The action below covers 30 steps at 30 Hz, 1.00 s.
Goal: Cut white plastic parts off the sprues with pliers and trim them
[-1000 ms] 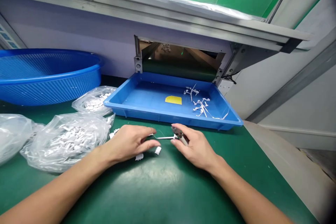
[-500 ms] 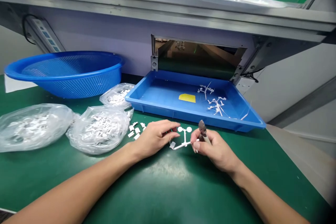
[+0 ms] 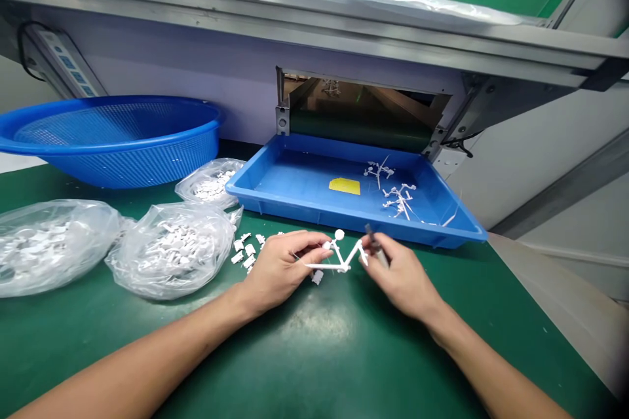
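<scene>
Closest to you, the green counter (image 3: 314, 353) runs under both forearms, and a single small white plastic piece (image 3: 318, 277) lies on it just below the hands. To the left, a scatter of loose white pieces (image 3: 246, 252) sits beside a bulging clear bag of white parts (image 3: 171, 252), with a second full bag (image 3: 44, 245) further left and a smaller one (image 3: 211, 184) behind them.

Your left hand (image 3: 285, 268) is partly closed, its fingers pinching one end of a white plastic runner (image 3: 339, 265) that branches into thin arms with round tips. Your right hand (image 3: 403, 275) is curled around small snips (image 3: 376, 245), their dark tip pointing up and away from you. Its fingertips sit at the runner's right arm, though you can't quite tell whether they touch it.

Just beyond, a shallow blue tray (image 3: 314, 217) holds a yellow note (image 3: 344, 186) and white plastic scraps (image 3: 399, 200). At upper left sits a round blue mesh basket (image 3: 118, 167). Behind the tray, a conveyor belt (image 3: 358, 121) shows through an opening under a metal frame (image 3: 295, 26), and a power strip (image 3: 59, 59) is mounted at far left.
</scene>
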Each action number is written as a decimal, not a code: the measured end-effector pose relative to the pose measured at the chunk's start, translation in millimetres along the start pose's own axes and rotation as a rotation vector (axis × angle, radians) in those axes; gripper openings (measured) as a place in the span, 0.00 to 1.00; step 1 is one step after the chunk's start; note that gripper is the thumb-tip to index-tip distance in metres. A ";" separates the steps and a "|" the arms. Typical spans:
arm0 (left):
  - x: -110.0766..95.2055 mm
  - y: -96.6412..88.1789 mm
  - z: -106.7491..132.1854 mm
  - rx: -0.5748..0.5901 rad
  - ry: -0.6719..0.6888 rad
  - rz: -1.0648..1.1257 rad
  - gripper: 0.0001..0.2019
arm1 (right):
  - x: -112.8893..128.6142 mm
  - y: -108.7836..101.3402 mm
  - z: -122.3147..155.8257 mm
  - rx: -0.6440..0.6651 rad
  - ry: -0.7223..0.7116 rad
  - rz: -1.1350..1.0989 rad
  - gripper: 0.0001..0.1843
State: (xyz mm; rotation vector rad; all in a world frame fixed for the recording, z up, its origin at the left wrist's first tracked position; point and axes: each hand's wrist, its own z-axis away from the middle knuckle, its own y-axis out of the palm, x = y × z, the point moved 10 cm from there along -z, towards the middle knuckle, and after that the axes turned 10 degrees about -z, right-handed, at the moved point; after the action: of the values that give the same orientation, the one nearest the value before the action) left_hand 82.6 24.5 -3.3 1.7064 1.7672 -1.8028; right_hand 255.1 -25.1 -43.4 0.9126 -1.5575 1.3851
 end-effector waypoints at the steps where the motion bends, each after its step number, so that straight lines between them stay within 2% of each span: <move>1: -0.5 0.7 0.5 0.002 -0.003 0.015 0.09 | 4.8 5.0 0.5 0.023 -0.045 0.130 0.07; 3: -1.0 3.3 1.4 0.012 0.003 0.009 0.08 | 15.2 17.5 3.6 0.075 -0.146 0.272 0.07; 8: -0.5 8.6 2.7 0.039 0.038 -0.025 0.08 | 25.7 28.4 10.6 0.100 -0.248 0.346 0.12; 20: -3.8 11.8 3.7 0.040 0.117 -0.076 0.09 | 23.5 29.5 12.3 0.113 -0.281 0.393 0.14; 27: -3.7 16.3 6.1 0.047 0.180 -0.116 0.11 | 14.2 36.6 12.3 0.175 -0.232 0.478 0.06; 30: -2.9 19.9 4.8 0.052 0.218 -0.167 0.11 | 7.2 38.1 9.6 0.205 -0.188 0.461 0.06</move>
State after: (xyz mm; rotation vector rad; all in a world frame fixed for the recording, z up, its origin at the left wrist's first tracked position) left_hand 94.8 12.8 -15.2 1.8917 2.0203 -1.7998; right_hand 216.3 -29.9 -51.6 0.8558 -1.8742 1.8534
